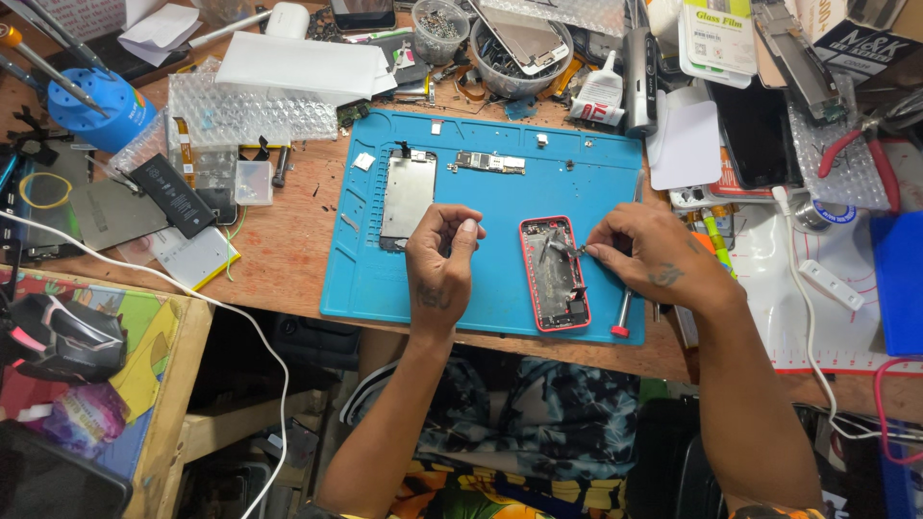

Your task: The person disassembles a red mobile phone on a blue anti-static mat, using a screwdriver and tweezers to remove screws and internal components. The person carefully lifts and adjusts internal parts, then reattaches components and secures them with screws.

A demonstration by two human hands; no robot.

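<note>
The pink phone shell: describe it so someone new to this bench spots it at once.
Find the blue work mat in the middle of the wooden bench. Near its lower right lies the pink phone shell, open side up, between the left hand and right hand. It is the mat's only pink thing; the screen panel is grey.

Bright, even overhead light; soft short shadows lie under the fingers (pixel 461 231) on the blue mat (pixel 490 192). Focus is sharp there, while edges bow and darken below.
</note>
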